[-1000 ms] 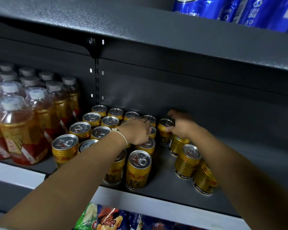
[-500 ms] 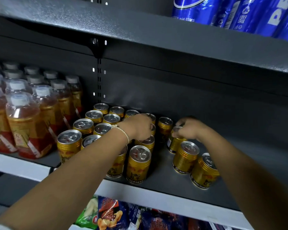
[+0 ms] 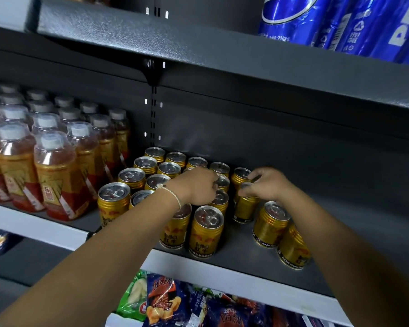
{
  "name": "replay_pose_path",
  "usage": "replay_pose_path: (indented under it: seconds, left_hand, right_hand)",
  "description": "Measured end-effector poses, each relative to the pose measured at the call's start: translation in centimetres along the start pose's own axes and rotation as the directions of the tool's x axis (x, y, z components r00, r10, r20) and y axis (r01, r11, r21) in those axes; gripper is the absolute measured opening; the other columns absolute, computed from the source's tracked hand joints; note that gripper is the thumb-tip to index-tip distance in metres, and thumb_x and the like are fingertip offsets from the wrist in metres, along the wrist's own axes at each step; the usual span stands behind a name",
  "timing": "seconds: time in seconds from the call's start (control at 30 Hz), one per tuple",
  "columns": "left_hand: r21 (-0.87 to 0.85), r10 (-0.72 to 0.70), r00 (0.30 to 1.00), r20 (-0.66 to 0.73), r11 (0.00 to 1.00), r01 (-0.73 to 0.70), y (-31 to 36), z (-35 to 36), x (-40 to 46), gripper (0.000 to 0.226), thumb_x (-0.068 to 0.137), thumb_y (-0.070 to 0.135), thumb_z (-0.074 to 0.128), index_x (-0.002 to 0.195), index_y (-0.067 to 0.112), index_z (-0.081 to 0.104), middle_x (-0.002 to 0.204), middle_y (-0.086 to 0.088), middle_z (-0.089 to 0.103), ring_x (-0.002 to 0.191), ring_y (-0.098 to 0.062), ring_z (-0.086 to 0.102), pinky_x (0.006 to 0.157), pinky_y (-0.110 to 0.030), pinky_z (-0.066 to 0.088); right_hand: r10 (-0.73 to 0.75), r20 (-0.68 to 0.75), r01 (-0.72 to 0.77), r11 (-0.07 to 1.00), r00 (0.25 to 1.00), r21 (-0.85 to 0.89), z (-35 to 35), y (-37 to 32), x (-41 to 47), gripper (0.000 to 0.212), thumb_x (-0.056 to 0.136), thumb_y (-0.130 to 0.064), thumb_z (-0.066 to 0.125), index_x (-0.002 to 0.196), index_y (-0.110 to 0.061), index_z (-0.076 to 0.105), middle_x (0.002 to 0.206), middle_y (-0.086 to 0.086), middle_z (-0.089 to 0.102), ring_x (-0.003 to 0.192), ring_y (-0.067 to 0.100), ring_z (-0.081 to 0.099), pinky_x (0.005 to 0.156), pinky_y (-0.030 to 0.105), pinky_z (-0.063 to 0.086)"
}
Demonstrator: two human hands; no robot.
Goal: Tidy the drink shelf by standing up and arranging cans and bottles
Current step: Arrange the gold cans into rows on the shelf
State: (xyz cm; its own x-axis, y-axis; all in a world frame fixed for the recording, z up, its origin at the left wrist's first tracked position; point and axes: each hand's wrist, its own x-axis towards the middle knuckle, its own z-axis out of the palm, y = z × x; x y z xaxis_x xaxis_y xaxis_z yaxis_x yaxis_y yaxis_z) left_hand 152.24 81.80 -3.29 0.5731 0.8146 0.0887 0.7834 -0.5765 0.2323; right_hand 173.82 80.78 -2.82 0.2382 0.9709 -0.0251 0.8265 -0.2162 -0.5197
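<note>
Two hands point(image 3: 200, 186) over hidden cans point(image 3: 244, 210)

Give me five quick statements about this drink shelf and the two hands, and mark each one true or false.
1. The right hand grips the top of a gold can. True.
2. The bottles stand to the right of the cans. False: they stand to the left of them.
3. Blue cans sit on the shelf above. True.
4. The left wrist is bare. False: a thin bracelet circles it.
5. Snack bags lie on the shelf below. True.
</note>
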Motion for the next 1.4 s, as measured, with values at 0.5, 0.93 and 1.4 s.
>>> replay_pose_path:
  seconds: [0.5,0.93,1.4]
  left_hand:
    - [-0.026,0.014,1.0,0.026,1.0,-0.014,-0.3,1.0,-0.1,0.043,0.1,0.029,0.042,0.141,0.016,0.047,0.142,-0.009,0.05,0.126,-0.028,0.049,0.1,-0.04,0.045]
    - [0.059,0.014,0.998,0.057,0.998,-0.017,-0.1,1.7,0.1,0.042,0.095,0.024,0.043,0.136,0.014,0.049,0.141,-0.014,0.05,0.127,-0.031,0.049,0.101,-0.045,0.046]
    - [0.085,0.023,0.997,0.069,0.996,-0.029,0.2,1.5,-0.2,0.047,0.099,0.023,0.04,0.144,0.011,0.042,0.152,-0.013,0.038,0.138,-0.031,0.038,0.109,-0.044,0.039]
  right_hand:
    - [-0.045,0.09,0.062,0.977,0.995,-0.206,-0.7,-0.5,-0.8,0.046,0.073,-0.045,0.086,0.103,-0.013,0.071,0.102,0.003,0.069,0.088,0.017,0.061,0.073,0.031,0.054]
    - [-0.045,0.06,0.056,0.979,0.997,-0.195,0.8,-0.4,-1.1,0.053,0.071,-0.045,0.088,0.109,-0.014,0.068,0.108,0.003,0.069,0.097,0.02,0.065,0.09,0.041,0.057]
    - [-0.013,-0.027,0.009,0.988,1.0,-0.154,1.6,-0.2,-0.8,0.047,0.068,-0.045,0.088,0.1,-0.015,0.07,0.101,0.003,0.069,0.093,0.02,0.065,0.079,0.033,0.056]
